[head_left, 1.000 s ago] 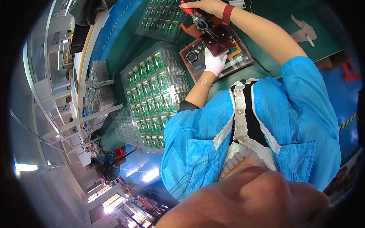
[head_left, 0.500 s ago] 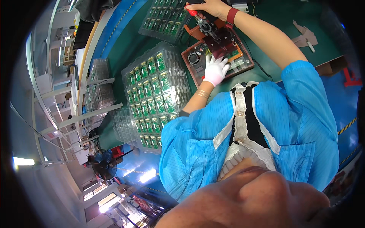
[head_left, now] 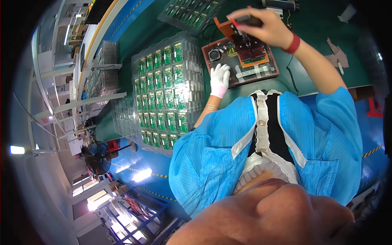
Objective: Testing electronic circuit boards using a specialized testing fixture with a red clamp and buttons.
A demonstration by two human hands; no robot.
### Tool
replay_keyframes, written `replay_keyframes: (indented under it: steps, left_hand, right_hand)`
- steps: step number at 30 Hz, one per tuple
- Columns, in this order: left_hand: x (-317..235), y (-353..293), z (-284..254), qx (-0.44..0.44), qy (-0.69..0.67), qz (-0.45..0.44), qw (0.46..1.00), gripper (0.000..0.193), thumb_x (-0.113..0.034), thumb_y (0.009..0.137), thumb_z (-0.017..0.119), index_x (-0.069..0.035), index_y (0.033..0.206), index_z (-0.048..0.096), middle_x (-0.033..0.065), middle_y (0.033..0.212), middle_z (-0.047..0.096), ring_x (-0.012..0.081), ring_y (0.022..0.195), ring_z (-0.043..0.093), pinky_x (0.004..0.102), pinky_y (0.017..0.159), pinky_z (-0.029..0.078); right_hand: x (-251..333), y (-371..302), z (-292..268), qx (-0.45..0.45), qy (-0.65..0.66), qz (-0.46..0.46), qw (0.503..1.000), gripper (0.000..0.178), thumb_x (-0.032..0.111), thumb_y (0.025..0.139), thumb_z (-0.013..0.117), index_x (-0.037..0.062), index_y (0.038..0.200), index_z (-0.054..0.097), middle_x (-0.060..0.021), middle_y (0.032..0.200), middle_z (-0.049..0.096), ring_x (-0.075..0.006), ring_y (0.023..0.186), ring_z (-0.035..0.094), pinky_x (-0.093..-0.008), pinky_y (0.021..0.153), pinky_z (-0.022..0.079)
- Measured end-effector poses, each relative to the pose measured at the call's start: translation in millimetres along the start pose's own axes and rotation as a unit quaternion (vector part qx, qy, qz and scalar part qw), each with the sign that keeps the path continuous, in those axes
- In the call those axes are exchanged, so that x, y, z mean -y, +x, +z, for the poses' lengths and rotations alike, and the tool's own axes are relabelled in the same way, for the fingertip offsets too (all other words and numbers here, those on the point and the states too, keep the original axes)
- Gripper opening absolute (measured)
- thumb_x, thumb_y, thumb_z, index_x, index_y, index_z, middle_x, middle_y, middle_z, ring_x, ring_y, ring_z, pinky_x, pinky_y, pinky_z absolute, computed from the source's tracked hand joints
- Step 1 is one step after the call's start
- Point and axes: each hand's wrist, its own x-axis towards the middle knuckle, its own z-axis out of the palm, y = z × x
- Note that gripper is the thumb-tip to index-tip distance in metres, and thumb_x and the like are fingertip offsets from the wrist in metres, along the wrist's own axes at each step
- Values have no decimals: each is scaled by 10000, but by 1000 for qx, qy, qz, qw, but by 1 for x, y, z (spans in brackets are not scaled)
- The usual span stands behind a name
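Note:
An orange-brown test fixture box (head_left: 222,45) sits on the green bench, with a toggle clamp (head_left: 244,39) over a dark pressing plate (head_left: 250,54). Beneath the plate shows the edge of an orange holder (head_left: 255,63) with a green board. My right hand (head_left: 263,26), slightly blurred, is closed round the clamp's red handle, now low over the fixture; the fingers partly hide it. My left hand (head_left: 219,79) wears a white glove. Its fingers are stretched out at the fixture's near left edge, holding nothing.
Left of the fixture stands a stack of clear trays (head_left: 188,81) filled with green circuit boards (head_left: 168,77). Another board tray (head_left: 192,16) lies farther back. A black cable (head_left: 292,75) runs right of the fixture, near tan scraps (head_left: 337,53) and a white pen (head_left: 340,68).
My right hand has swung the clamp handle down and toward me, and the plate sits lower. My left hand has drawn back from under the plate to the fixture's near left edge.

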Motion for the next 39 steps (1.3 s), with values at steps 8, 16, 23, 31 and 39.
replay_keyframes:
  steps: [8, 16, 23, 31, 39]
  left_hand:
    - [26, -22, -2, -113, 77, -137, 981, 389, -212, 856, 561, -107, 1231, 579, 98, 1341, 515, 317, 1292, 416, 433, 1095, 260]
    - [27, -22, 3, -109, -25, -253, 961, 569, -202, 821, 602, -110, 1364, 455, 174, 1471, 335, 315, 1327, 367, 359, 1080, 297]
    - [25, -12, 3, -100, -30, -258, 960, 541, -196, 843, 568, -77, 1358, 453, 193, 1472, 323, 323, 1338, 353, 340, 1064, 325]
    - [27, -3, 13, -150, 4, -254, 955, 460, -245, 881, 540, -85, 1311, 507, 182, 1453, 360, 334, 1297, 399, 360, 1042, 350]
    - [29, 0, 13, -178, 113, -184, 960, 366, -269, 889, 538, -107, 1215, 574, 195, 1414, 396, 380, 1161, 479, 411, 941, 429]
  right_hand:
    - [-20, -79, 38, 27, -63, -20, 997, 385, -86, 688, 663, 30, 1055, 652, -82, 1180, 647, -233, 930, 675, -272, 779, 527]
    - [-34, -142, 42, -161, 9, 162, 974, 325, -34, 767, 653, -2, 1087, 610, -108, 1146, 657, -200, 866, 667, -241, 747, 515]
    - [-67, -201, 41, -249, 180, 509, 804, 296, 55, 809, 657, 10, 1097, 605, -71, 1021, 679, -120, 669, 590, -201, 633, 484]
    - [-90, -226, 57, -108, 26, 473, 874, 349, 112, 788, 679, 25, 1119, 609, -67, 890, 678, -115, 581, 566, -237, 591, 470]
    - [-100, -223, 59, -18, 41, 490, 870, 388, 124, 779, 692, 38, 1147, 606, -60, 817, 649, -106, 568, 552, -225, 587, 457]
